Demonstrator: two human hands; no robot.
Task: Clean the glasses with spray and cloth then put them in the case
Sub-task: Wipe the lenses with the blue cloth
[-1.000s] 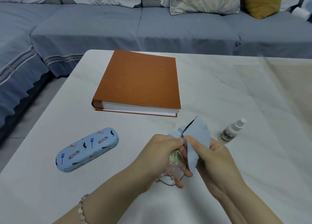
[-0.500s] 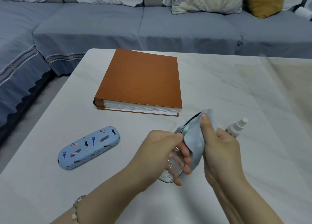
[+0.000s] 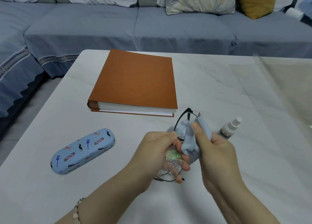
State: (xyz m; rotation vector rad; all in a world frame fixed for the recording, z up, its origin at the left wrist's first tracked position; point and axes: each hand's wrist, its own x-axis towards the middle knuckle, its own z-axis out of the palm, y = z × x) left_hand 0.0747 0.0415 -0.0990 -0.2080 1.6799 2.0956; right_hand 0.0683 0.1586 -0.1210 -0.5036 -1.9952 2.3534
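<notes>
My left hand [image 3: 157,154] grips thin dark-framed glasses [image 3: 172,163] above the near middle of the table; the lower lens is wet with droplets and a green glint. My right hand [image 3: 214,149] pinches a light blue cloth [image 3: 190,139] around the upper lens, whose dark rim sticks out above the cloth. A small spray bottle [image 3: 230,127] with a white nozzle stands just behind my right hand. The light blue glasses case [image 3: 82,150], printed with combs, scissors and moustaches, lies shut on the table to the left.
A thick orange-brown album [image 3: 136,82] lies closed on the white table [image 3: 50,190] beyond my hands. A blue-grey sofa [image 3: 118,26] with cushions runs behind and to the left of the table. The table's left edge is near the case.
My right hand has slid the cloth along the upper lens, so more of the dark rim shows above it. The view has shifted slightly.
</notes>
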